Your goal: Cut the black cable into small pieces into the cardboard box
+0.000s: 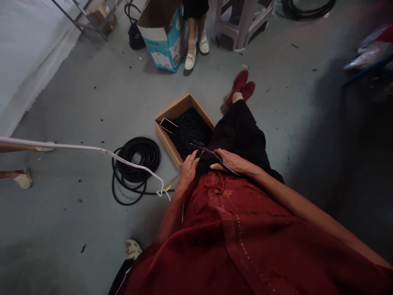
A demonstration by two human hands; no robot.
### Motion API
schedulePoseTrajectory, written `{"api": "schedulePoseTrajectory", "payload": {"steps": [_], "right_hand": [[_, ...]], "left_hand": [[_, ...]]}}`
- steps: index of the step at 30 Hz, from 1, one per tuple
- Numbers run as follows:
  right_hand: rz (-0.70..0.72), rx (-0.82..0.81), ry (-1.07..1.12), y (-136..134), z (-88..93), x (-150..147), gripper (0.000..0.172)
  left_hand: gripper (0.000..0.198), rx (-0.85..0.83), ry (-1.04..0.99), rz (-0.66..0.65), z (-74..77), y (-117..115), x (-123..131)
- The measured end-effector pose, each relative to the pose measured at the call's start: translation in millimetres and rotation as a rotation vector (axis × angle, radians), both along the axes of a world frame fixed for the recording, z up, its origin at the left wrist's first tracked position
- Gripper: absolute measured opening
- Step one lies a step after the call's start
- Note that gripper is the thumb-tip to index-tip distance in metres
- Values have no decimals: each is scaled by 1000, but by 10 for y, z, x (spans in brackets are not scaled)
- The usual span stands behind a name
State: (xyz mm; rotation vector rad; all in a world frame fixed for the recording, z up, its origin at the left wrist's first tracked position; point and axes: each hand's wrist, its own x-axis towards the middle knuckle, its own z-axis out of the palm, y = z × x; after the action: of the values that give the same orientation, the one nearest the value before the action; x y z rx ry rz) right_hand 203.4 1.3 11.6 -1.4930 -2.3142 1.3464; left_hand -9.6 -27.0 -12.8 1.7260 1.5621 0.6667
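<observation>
My left hand (189, 166) rests on my lap beside the near edge of an open cardboard box (172, 112), its fingers curled around the end of thin dark strands. My right hand (229, 160) lies across my black trousers, closed on the same bundle of thin black strands (205, 149), which reaches from it toward the box. The box holds a mass of small black pieces (190, 131) and a small dark flat object (168, 125) leaning in its left corner.
A coil of black cable (135, 166) lies on the grey floor left of the box, crossed by a white cord (92, 148). Another person's legs in white shoes (195, 51) stand by a blue-and-white carton (164, 35). A plastic stool (242, 22) stands behind.
</observation>
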Motion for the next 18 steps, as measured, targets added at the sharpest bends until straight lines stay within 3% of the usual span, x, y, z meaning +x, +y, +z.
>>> {"api": "schedulePoseTrajectory", "payload": {"steps": [9, 18], "right_hand": [[24, 43, 0, 10, -20, -12, 63], [17, 26, 1, 23, -56, -24, 57]], "left_hand": [[42, 18, 66, -32, 1, 0, -15], [41, 21, 62, -38, -8, 5, -20]]}}
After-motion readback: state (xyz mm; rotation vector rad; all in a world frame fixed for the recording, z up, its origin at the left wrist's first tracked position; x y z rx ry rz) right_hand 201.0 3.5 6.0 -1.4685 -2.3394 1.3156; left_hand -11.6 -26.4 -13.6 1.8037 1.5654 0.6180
